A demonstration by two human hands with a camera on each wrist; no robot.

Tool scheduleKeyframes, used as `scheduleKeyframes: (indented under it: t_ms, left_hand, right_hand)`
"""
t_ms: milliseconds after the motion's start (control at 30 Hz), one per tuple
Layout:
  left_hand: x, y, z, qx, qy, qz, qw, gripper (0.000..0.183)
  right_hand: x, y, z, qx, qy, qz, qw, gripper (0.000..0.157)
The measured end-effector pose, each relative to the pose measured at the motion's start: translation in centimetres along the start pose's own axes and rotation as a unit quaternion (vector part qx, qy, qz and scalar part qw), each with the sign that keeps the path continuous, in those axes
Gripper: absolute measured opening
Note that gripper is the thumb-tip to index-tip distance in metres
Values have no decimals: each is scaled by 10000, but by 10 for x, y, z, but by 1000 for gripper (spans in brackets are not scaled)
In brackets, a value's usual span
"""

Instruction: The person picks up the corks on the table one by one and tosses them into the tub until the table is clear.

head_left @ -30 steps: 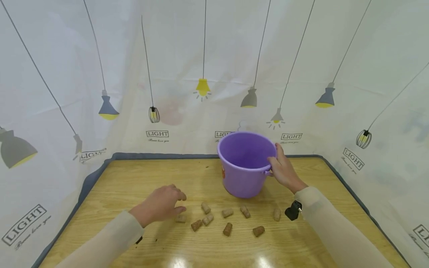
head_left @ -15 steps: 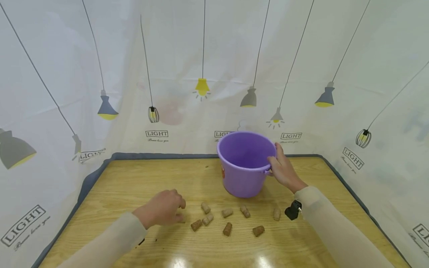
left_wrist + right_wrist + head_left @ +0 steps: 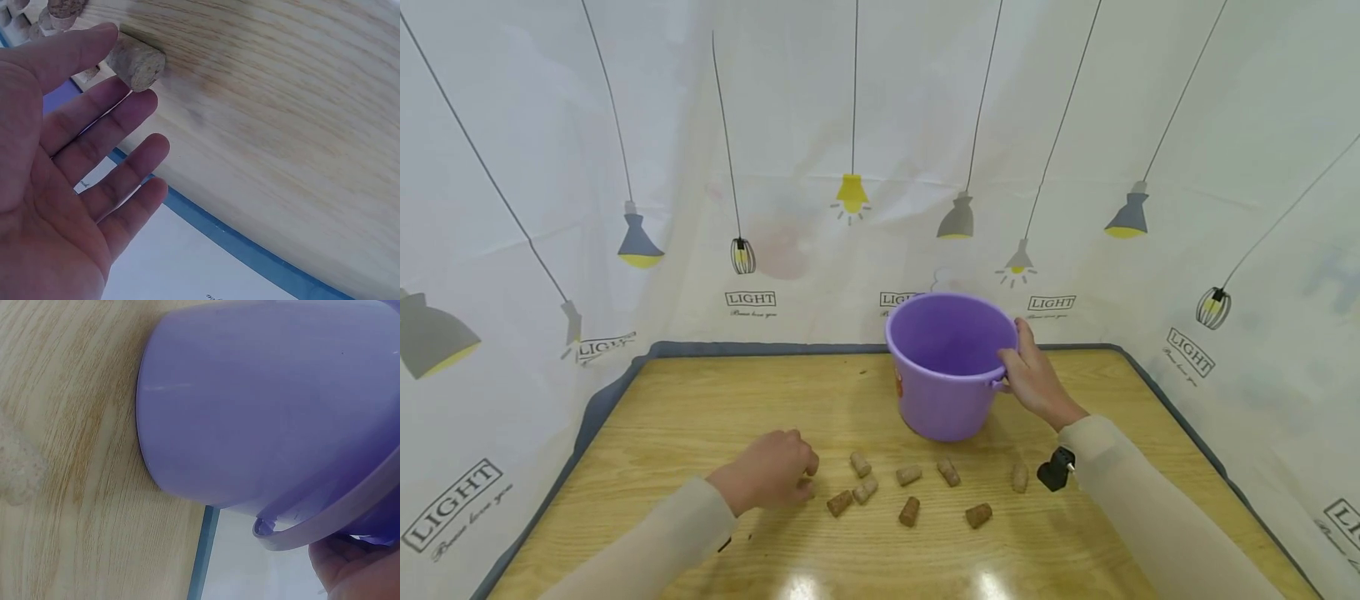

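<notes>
My left hand is low over the left part of the table, its thumb and first fingers pinching a pale cork. The cork's near end faces the left wrist camera, while its other end is partly behind the thumb; in the head view the hand hides it. My right hand grips the rim of a purple bucket, thumb inside and fingers outside. The bucket stands on the table, slightly tilted toward me. Its handle hangs along the side in the right wrist view.
Several loose corks lie scattered in front of the bucket, among them a dark cork, a pale cork and another at the right. A lamp-printed cloth hangs behind the wooden table.
My left hand has moved slightly down and right onto the leftmost cork, and its fingers have closed around it. The right hand and bucket have stayed in place.
</notes>
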State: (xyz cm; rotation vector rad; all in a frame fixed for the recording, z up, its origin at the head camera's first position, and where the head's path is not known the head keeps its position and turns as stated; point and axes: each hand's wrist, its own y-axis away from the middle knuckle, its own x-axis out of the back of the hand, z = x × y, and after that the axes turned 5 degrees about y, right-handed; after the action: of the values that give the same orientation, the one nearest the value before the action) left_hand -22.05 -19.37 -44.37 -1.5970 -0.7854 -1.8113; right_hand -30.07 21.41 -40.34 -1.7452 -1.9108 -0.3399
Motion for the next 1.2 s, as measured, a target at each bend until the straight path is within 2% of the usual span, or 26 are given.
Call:
scheduleKeyframes:
  t_ms: [300, 633, 900, 1200]
  left_hand:
    - [2, 4, 2, -90, -79, 16, 9999, 28]
    - [-3, 3, -1, -219, 48, 176, 9996, 44]
    - [0, 5, 0, -220, 269, 202, 9992, 46]
    - [1, 1, 0, -194, 432, 413, 9980, 46]
  right_hand:
    - [1, 0, -1, -23, 11, -9, 10000, 72]
    - [0, -1, 0, -73, -14, 4, 10000, 72]
    - [0, -2, 0, -75, 16, 15, 10000, 72]
    - [0, -3, 2, -91, -2, 13, 10000, 72]
